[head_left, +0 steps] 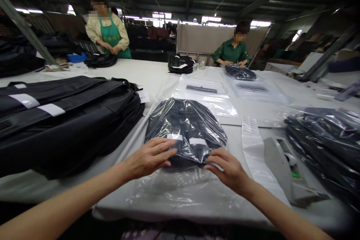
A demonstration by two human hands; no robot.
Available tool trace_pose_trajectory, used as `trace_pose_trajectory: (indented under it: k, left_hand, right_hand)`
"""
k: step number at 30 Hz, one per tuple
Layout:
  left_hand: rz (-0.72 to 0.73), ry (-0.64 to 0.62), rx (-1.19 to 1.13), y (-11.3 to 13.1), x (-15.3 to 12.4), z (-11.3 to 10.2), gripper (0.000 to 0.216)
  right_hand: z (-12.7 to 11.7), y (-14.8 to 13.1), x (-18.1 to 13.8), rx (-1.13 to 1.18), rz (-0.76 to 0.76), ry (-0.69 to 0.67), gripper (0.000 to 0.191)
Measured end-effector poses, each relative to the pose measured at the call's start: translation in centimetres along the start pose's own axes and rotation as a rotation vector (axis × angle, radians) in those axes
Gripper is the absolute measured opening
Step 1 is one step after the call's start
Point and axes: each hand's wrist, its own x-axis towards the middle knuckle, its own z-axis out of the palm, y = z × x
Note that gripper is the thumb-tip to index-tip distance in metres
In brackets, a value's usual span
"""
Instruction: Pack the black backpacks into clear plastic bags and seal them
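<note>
White table point(157, 78) | both hands point(149, 157) point(229, 170) pressing bagged garment point(184, 127) | labels unreadable

A bagged garment point(184, 129) lay on the table point(157, 77) at the near middle. The left hand point(149, 159) rested on its near left edge and the right hand point(229, 170) touched its near right edge. To the left sat a stack of unbagged garments point(62, 120). To the right lay a sheet of labels point(253, 146), then a label tool point(281, 165), and further right a pile of bagged garments point(326, 142). Behind the bagged garment lay empty bags point(208, 97). At the far side, one person point(108, 32) stood on the left and another person point(233, 48) on the right.
</note>
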Motion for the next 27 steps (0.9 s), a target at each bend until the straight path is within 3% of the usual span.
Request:
trace_pose_trajectory:
  k: [2,4,8,14,18,23,27]
  left_hand:
    - [0.134,-0.147,-0.049,-1.0,1.9,1.8,0.032]
    - [0.196,-0.261,-0.093,-1.6,1.9,4.0,0.031]
    - [0.173,-0.252,-0.136,-1.8,-1.1,7.7,0.035]
    - [0.225,-0.045,-0.057,-2.1,-3.3,9.9,0.031]
    - [0.254,-0.026,-0.06,-2.3,-3.5,10.5,0.026]
    - [0.396,0.025,-0.073,-2.2,-3.7,10.2,0.024]
    - [0.367,0.093,-0.006,-2.1,-2.8,8.9,0.022]
  right_hand:
    - [1.3,0.5,1.5,0.012,-0.091,-0.176,0.014]
    - [2.4,1.4,1.7,-0.022,-0.159,-0.316,0.02]
    - [4.2,3.5,-0.2,-0.072,-0.259,-0.451,0.021]
    - [7.0,6.0,-2.9,-0.022,-0.374,-0.294,0.021]
    - [7.6,6.6,-3.2,0.005,-0.393,-0.249,0.018]
    - [7.4,6.7,-3.0,0.02,-0.389,-0.24,0.018]
    - [7.4,6.8,-3.1,0.034,-0.391,-0.241,0.02]
